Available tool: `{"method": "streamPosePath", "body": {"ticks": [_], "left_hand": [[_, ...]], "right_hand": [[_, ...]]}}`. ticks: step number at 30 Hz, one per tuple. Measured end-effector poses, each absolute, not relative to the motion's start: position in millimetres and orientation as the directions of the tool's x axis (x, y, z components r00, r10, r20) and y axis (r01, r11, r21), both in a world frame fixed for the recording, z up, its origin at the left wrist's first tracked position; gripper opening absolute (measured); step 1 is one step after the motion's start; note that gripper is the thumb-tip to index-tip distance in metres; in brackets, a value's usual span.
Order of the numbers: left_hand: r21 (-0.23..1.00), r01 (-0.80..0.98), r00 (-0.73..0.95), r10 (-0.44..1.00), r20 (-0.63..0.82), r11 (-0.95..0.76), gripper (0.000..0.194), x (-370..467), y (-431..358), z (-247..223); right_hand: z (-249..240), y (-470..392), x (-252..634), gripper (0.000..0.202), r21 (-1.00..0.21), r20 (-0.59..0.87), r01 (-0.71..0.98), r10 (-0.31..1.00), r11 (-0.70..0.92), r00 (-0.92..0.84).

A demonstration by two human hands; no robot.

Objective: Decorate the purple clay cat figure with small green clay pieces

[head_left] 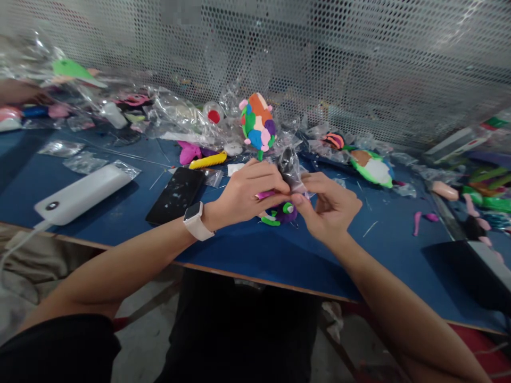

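My left hand (255,189), with a watch (194,214) on its wrist, pinches the near edge of a small clear bag (294,175) with something black inside. A thin pink-purple piece (265,195) also shows between its fingers. On the bag's other side, my right hand (329,205) grips the edge between thumb and finger, and the fingertips of both hands almost meet. Just below them on the blue table lies a purple and green clay piece (285,213), partly hidden by my left hand. Behind the hands stands a multicoloured clay shape (258,125).
A black phone (175,196) and white power bank (83,194) lie at left, near a yellow ridged tool (208,160). Clear wrappers line the mesh panel (319,69). A green-rimmed clay piece (373,167) lies right; another person's hand (24,91) is far left.
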State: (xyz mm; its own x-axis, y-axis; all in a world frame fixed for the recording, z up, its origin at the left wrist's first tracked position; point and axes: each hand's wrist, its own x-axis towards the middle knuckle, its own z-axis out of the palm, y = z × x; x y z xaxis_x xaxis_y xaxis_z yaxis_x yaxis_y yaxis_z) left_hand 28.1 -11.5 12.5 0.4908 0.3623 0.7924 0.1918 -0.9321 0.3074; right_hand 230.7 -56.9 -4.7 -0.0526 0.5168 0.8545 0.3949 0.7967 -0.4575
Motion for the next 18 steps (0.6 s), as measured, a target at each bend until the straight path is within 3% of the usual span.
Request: {"method": "streamPosePath", "body": {"ticks": [7, 11, 15, 18], "left_hand": [[0.360, 0.113, 0.469, 0.369, 0.803, -0.926, 0.027, 27.6, -15.2, 16.4], [0.330, 0.101, 0.464, 0.338, 0.819, -0.938, 0.022, 28.7, -15.0, 15.6], [0.229, 0.128, 0.506, 0.262, 0.822, -0.965, 0.019, 29.6, -14.7, 13.1], [0.066, 0.219, 0.545, 0.178, 0.819, -0.974, 0.014, 29.6, -15.1, 14.0]], "right_hand": [[-0.3, -55.5, 231.7, 0.006, -0.499, 0.841, 0.274, 0.536, 0.822, -0.078], [1.7, -58.3, 230.1, 0.009, -0.513, 0.828, 0.327, 0.558, 0.794, -0.054], [2.1, -61.0, 229.0, 0.008, -0.459, 0.856, 0.413, 0.516, 0.787, -0.031], [3.9, -62.7, 226.9, 0.010, -0.385, 0.882, 0.496, 0.468, 0.778, -0.051]]}}
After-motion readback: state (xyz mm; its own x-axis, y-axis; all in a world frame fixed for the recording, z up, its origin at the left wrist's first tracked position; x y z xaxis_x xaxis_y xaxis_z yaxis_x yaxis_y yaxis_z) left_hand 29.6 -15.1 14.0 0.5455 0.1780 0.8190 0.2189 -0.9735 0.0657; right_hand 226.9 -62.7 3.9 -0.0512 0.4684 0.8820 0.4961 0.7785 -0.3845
